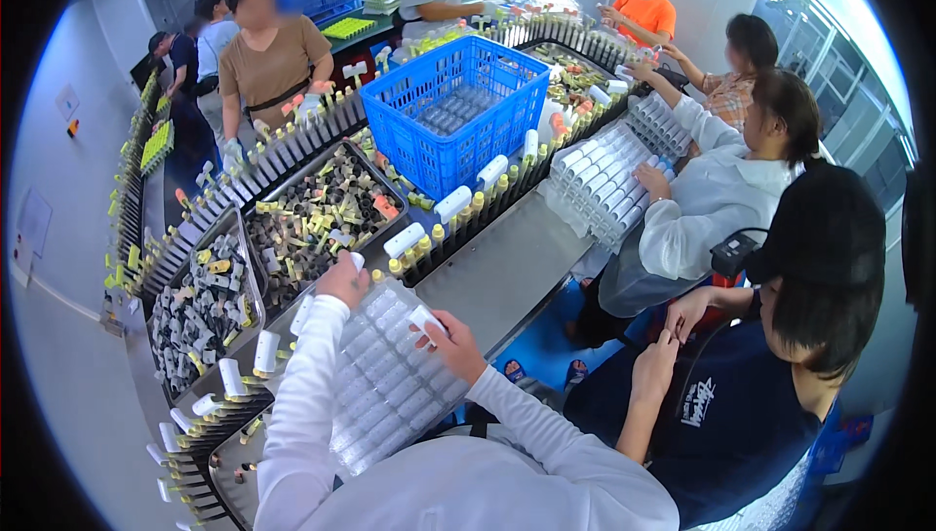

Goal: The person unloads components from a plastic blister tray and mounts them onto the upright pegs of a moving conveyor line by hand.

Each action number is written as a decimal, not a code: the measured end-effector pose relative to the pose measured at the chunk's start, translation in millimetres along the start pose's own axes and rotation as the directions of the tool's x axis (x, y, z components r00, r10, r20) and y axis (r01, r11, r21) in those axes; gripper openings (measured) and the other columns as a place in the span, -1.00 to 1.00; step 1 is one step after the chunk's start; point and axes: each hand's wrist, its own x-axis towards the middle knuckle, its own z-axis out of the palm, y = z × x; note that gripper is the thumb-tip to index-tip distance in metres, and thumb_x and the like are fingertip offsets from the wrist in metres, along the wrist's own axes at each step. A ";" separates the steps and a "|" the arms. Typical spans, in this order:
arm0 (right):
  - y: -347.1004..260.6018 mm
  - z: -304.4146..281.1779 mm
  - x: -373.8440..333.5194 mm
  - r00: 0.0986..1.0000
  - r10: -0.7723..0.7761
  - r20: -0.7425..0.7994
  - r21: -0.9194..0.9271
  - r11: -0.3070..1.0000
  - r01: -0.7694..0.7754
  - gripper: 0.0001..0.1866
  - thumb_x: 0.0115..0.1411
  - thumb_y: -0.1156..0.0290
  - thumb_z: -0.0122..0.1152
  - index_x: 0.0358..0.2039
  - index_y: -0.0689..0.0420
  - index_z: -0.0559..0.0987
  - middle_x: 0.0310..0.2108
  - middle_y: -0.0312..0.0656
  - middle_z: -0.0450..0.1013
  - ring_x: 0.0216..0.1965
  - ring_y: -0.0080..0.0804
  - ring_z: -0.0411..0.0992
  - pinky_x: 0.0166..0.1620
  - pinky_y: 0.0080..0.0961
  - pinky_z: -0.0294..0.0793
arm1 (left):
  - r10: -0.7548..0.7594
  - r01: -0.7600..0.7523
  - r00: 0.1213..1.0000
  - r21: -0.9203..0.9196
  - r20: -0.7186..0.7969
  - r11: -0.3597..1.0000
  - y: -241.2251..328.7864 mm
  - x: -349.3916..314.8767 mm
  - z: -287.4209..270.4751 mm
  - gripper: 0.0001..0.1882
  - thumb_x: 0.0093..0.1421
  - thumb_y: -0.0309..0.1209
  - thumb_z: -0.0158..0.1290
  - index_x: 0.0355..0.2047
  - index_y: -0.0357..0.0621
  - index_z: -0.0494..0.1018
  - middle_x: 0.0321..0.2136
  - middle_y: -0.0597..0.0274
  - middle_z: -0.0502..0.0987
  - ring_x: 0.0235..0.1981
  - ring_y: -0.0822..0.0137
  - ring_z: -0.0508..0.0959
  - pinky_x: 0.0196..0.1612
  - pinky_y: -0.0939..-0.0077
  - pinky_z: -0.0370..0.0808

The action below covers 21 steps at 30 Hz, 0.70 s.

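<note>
My left hand rests at the far edge of a clear plastic bag of white tubes and pinches a small white tube at its fingertips. My right hand hovers over the bag's right side, closed on another white tube. Both arms wear white sleeves. Just beyond my hands runs a conveyor line of black holders, some carrying white tubes and yellow-topped pieces.
A blue plastic basket stands behind the line. Metal trays of mixed black and yellow parts lie to the left. Seated people work close on my right; others stand across the line.
</note>
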 end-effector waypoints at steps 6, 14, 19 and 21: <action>-106.5 -87.6 106.8 0.826 -0.474 -0.304 -0.201 0.880 0.431 -0.75 0.36 0.39 0.03 -0.02 0.24 0.45 -0.30 -0.21 0.53 -0.39 -0.57 0.46 -0.32 -0.58 0.45 | -0.328 0.346 0.930 0.096 -0.166 0.933 -25.5 -25.7 -10.4 -0.48 0.12 -0.12 0.21 -0.15 -0.22 0.26 -0.36 -0.18 0.60 -0.30 -0.19 0.60 -0.24 0.00 0.53; -189.7 -222.8 296.0 0.930 -0.355 0.096 -0.825 0.494 0.274 -0.61 0.13 0.49 0.27 0.00 0.17 0.51 -0.14 -0.05 0.54 -0.06 -0.24 0.51 0.02 -0.39 0.44 | -0.227 0.217 0.972 -0.141 -0.061 0.966 -91.8 -59.3 -28.5 -0.52 -0.01 -0.29 0.32 -0.15 -0.22 0.41 -0.25 -0.15 0.57 -0.15 -0.18 0.55 -0.08 0.10 0.47; -191.7 -246.8 317.9 0.897 0.066 0.436 -0.895 0.131 0.426 -0.62 0.10 0.50 0.29 -0.03 0.14 0.53 -0.21 -0.14 0.55 -0.20 -0.44 0.54 -0.14 -0.49 0.50 | -0.279 0.253 0.926 -0.127 -0.255 0.959 -109.9 -93.8 -25.3 -0.55 -0.02 -0.43 0.29 -0.13 -0.18 0.36 -0.30 -0.13 0.57 -0.20 -0.22 0.54 -0.16 0.12 0.48; -199.5 -232.1 313.8 0.883 0.123 0.453 -0.883 0.194 0.427 -0.59 0.09 0.46 0.32 -0.01 0.13 0.54 -0.21 -0.16 0.57 -0.19 -0.39 0.54 -0.06 -0.45 0.48 | -0.286 0.245 0.897 -0.159 -0.336 0.956 -123.9 -104.4 -21.6 -0.58 -0.02 -0.43 0.30 -0.17 -0.20 0.39 -0.31 -0.12 0.57 -0.21 -0.21 0.54 -0.16 0.11 0.47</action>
